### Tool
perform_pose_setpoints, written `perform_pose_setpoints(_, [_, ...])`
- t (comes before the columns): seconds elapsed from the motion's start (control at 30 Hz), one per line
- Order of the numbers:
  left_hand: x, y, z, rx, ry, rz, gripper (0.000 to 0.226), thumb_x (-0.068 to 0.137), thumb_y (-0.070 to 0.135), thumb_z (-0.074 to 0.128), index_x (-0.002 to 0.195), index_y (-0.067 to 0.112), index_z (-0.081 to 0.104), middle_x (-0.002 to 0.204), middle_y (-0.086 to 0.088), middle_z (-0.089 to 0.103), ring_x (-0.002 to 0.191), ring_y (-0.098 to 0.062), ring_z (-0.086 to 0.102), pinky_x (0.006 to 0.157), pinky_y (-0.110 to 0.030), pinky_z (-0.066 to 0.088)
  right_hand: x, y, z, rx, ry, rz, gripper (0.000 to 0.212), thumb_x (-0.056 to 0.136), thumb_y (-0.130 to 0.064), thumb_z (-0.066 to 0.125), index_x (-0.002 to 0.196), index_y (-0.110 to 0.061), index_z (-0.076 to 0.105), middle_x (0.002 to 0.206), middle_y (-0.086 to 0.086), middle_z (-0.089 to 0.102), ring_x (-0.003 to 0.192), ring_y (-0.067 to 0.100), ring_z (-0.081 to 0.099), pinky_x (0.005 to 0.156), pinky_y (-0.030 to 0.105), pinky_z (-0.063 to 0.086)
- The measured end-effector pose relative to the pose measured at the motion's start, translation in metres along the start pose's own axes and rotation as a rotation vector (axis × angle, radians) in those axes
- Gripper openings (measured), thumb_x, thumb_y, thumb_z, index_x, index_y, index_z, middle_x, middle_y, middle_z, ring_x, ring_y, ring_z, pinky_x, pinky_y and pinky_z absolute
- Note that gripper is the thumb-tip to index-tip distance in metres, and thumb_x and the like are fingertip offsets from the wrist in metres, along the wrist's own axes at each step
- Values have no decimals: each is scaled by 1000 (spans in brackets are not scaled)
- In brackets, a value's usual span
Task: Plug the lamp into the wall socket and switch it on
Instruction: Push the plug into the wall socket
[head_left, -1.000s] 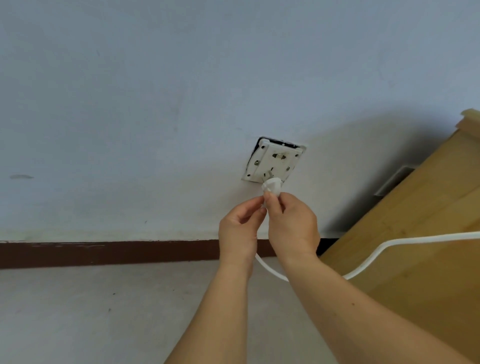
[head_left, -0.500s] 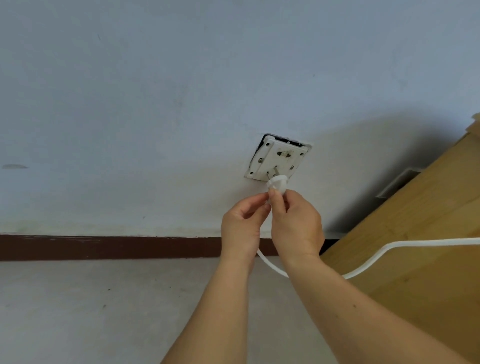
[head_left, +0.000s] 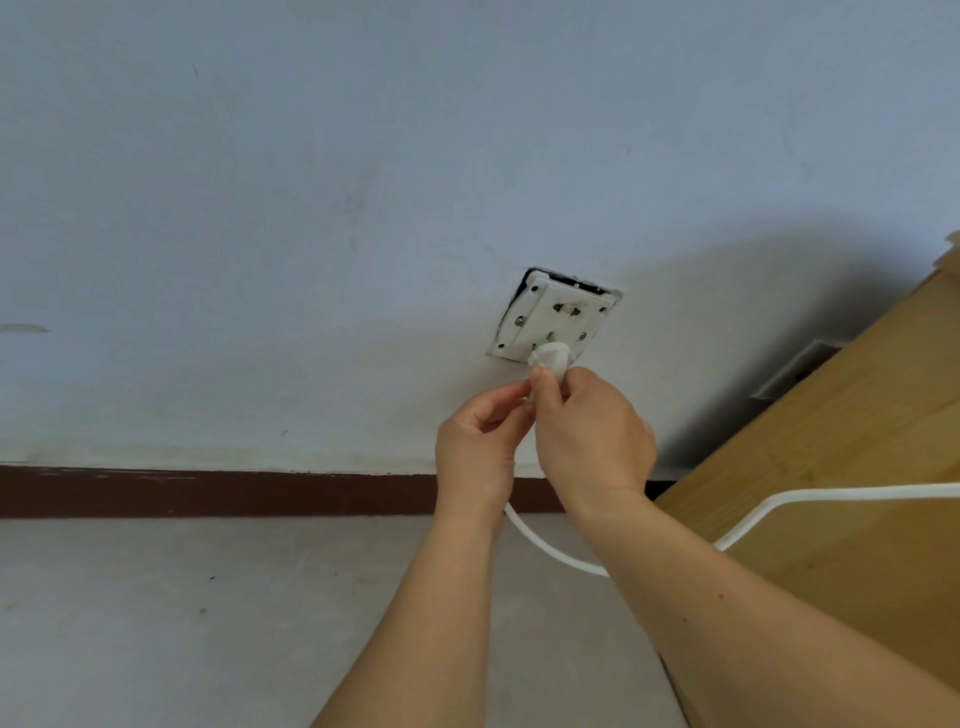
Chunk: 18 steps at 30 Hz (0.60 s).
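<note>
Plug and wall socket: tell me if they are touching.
Touching. The head view shows the plug, pinched by the right hand, pressed against the lower edge of the wall socket with no gap visible; how deep it sits is hidden.

A pale blue-white painted wall (head_left: 363, 182) fills the upper two thirds of the frame, lightly scuffed, with a small grey smudge (head_left: 23, 328) at the far left edge and a broad soft shadow (head_left: 753, 332) spreading over its right-hand part. Along its foot runs a dark reddish-brown skirting band (head_left: 208, 491), and below that lies a bare grey concrete floor (head_left: 182, 623) with a few dark specks. At the right edge a light wooden piece of furniture (head_left: 857, 467) slants up from the lower right corner toward the wall.
</note>
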<state>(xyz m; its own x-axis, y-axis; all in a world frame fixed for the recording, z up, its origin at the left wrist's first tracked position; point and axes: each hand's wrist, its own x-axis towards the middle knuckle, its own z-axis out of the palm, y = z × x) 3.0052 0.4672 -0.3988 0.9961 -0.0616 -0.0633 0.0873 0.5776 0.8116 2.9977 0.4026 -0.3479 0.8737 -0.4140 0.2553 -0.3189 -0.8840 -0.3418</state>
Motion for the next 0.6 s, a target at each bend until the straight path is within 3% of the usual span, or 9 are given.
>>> perform_pose_setpoints(0.2, [1, -1, 3, -44, 27, 6, 14, 79, 11, 68, 93, 14, 72, 72, 17, 75, 75, 3, 68, 60, -5, 47, 2, -4, -6, -100, -25, -62, 35, 98, -41, 29, 81, -19, 50, 76, -2, 54, 76, 22, 47, 75, 36, 28])
perform_pose_setpoints(0.6, [8, -1, 8, -20, 79, 18, 14, 79, 11, 69, 93, 13, 72, 82, 6, 73, 73, 3, 68, 64, -8, 51, 16, -8, -12, -124, -76, -56, 36, 98, -42, 30, 81, -19, 52, 80, 0, 56, 79, 23, 48, 77, 37, 28])
